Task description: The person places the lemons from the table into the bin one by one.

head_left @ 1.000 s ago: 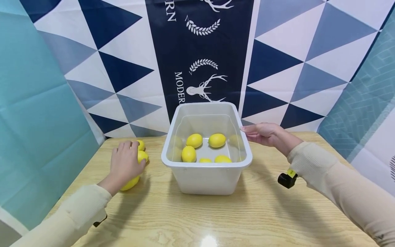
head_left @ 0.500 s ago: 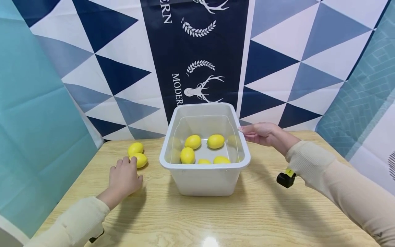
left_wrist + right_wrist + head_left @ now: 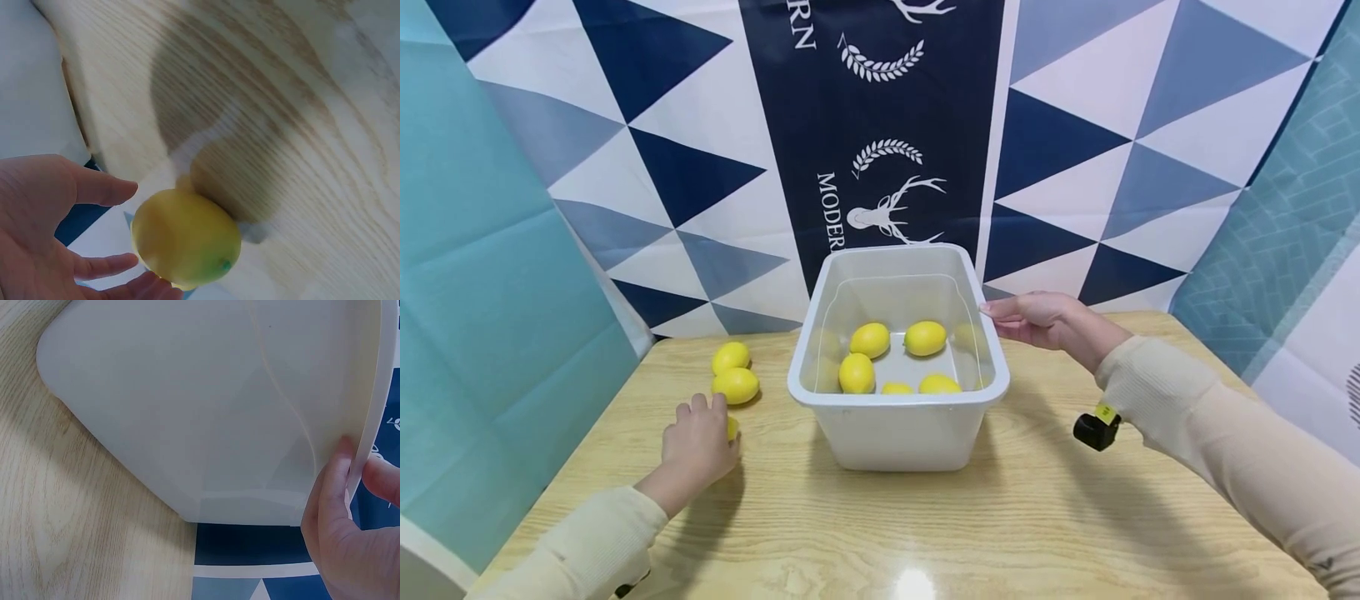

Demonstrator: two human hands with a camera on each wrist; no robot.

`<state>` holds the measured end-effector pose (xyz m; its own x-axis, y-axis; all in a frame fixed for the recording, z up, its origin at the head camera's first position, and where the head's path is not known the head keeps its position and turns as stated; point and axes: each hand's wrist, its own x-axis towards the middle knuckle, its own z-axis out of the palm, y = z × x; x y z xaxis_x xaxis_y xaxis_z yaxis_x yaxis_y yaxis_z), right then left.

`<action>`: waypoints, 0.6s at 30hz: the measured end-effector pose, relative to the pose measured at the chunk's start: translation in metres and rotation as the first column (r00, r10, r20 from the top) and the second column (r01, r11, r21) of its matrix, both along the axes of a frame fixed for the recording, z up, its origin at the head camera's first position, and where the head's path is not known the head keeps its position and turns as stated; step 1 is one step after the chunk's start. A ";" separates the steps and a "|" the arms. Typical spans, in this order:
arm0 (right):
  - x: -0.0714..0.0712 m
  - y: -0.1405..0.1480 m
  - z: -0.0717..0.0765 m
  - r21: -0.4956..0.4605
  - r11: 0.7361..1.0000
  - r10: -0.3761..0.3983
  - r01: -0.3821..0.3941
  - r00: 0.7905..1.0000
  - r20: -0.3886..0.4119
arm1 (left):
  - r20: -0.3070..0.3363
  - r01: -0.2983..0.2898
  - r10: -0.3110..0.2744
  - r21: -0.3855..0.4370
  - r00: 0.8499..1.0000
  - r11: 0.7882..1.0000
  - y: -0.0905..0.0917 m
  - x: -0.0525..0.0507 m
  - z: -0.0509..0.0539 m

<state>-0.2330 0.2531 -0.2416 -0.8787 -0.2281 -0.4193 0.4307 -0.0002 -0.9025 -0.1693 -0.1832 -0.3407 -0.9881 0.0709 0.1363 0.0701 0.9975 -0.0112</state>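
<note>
Curving around a lemon (image 3: 184,234) on the desk (image 3: 1000,517), your left hand (image 3: 696,442) is showing a spread grip, thumb standing apart, while your right hand (image 3: 1041,321) is pinching the rim (image 3: 900,400) of a bin (image 3: 898,437). Five lemons (image 3: 927,338) are already sitting inside; this one and two others (image 3: 736,386) beyond it are remaining outside. In the left wrist view, its long axis is running diagonally, its green-tinted tip (image 3: 226,265) pointing lower right, away from your palm.

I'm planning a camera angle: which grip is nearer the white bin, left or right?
Right. The right grip pinches the white bin on its right side; the left grip is off to its left, apart from it, at a lemon.
</note>
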 end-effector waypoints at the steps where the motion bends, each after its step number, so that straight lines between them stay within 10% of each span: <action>1: 0.000 0.000 0.000 0.001 1.000 -0.001 0.001 1.000 0.000 | 0.000 0.002 -0.002 0.003 1.000 1.000 0.000 0.000 -0.001; 18: 0.001 -0.001 0.000 0.001 1.000 -0.019 0.019 1.000 0.006 | 0.021 0.026 -0.026 0.020 0.999 0.999 -0.013 -0.008 -0.012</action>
<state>-0.2323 0.2522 -0.2412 -0.8803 -0.2113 -0.4247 0.4359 -0.0074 -0.8999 -0.1768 -0.1965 -0.3525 -0.9886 0.0944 0.1172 0.0963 0.9953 0.0102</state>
